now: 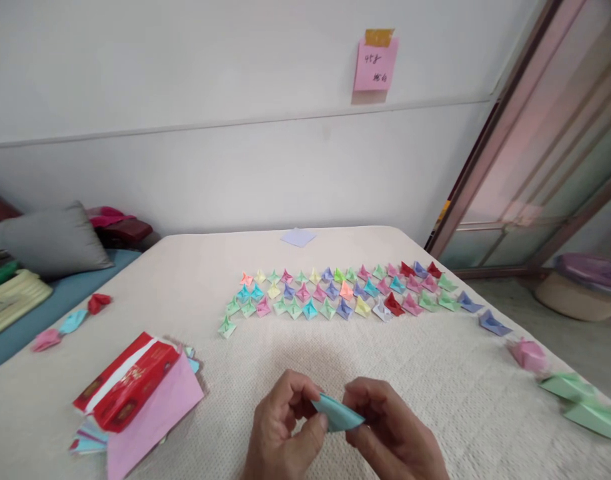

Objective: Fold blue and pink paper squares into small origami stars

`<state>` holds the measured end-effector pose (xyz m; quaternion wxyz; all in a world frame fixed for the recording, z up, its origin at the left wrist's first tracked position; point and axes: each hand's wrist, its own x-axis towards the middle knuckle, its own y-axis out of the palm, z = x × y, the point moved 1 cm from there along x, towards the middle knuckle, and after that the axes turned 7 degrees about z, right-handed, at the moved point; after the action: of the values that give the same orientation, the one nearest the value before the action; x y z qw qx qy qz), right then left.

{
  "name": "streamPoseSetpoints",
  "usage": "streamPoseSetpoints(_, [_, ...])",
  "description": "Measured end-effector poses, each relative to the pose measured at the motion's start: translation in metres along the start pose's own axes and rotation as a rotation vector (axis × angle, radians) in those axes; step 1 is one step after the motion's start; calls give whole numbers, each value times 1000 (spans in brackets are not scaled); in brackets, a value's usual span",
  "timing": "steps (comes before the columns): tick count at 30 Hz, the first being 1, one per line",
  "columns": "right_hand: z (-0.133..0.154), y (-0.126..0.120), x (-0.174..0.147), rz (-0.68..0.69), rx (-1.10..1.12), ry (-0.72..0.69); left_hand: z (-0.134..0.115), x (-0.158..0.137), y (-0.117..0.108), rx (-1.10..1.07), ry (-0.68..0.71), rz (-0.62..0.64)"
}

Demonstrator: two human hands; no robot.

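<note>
Between my two hands is a small folded piece of teal paper (339,415), held up over the near part of the bed-like surface. My left hand (288,427) pinches its left corner with thumb and fingers. At the right end, my right hand (388,427) is closed on the paper's other corner. Beyond them, several small folded paper boats (310,308) in many colours stand in rows. To the left of my hands, a pink paper sheet (158,420) lies partly under a red and white packet (130,383), with more coloured papers beneath.
A quilted cream cover (265,373) spreads over the surface. At the right edge are a pink folded paper (529,355) and green folded papers (593,410). Red, blue and pink pieces (73,321) lie left. A lilac sheet (299,237) rests near the wall.
</note>
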<state>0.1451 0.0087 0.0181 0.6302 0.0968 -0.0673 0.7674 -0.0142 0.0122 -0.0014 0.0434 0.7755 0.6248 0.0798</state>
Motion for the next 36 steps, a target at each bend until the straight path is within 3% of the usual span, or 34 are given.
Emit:
streamPoseSetpoints(3, [2,1,0,1,24,117,0,0,0,-25,17,-4])
streamPoseSetpoints(13, [3,-2,1,24,129,190,-4,1,2,-114,96,-35])
streamPoseSetpoints(22, [4,-1,2,98,0,126,3,-6,7,136,290,-96])
streamPoseSetpoints(29, [10,0,3,26,-31,113,2,-4,5,99,205,-49])
streamPoseSetpoints(32, [5,0,3,37,46,186,-4,-3,6,93,184,-32])
streamPoseSetpoints(36, [-1,0,4,60,254,256,-10,-4,10,188,286,-86])
